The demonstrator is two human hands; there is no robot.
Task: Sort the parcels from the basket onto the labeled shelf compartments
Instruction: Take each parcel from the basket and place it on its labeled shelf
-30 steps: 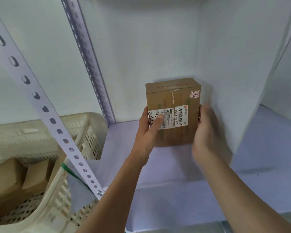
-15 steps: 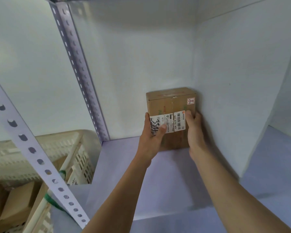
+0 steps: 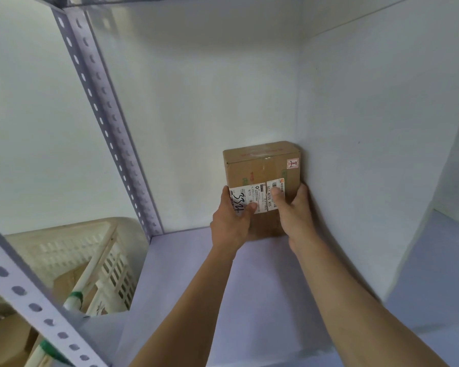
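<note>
A brown cardboard parcel (image 3: 260,168) with white shipping labels stands upright on the pale shelf board (image 3: 249,287), in the back right corner against the white divider wall (image 3: 368,154). My left hand (image 3: 231,221) grips its left side with the thumb across the label. My right hand (image 3: 293,210) grips its right side, thumb on the front label, fingers squeezed between the parcel and the divider. The cream plastic basket (image 3: 72,247) sits lower left beyond the shelf post and holds more brown parcels (image 3: 8,337).
Two perforated grey metal shelf posts (image 3: 104,123) run diagonally at the left. The white back wall closes the compartment. Another compartment (image 3: 440,274) lies right of the divider.
Both hands carried the parcel deeper and to the right until it stood in the back corner against the divider. The view rose, so the basket dropped lower left.
</note>
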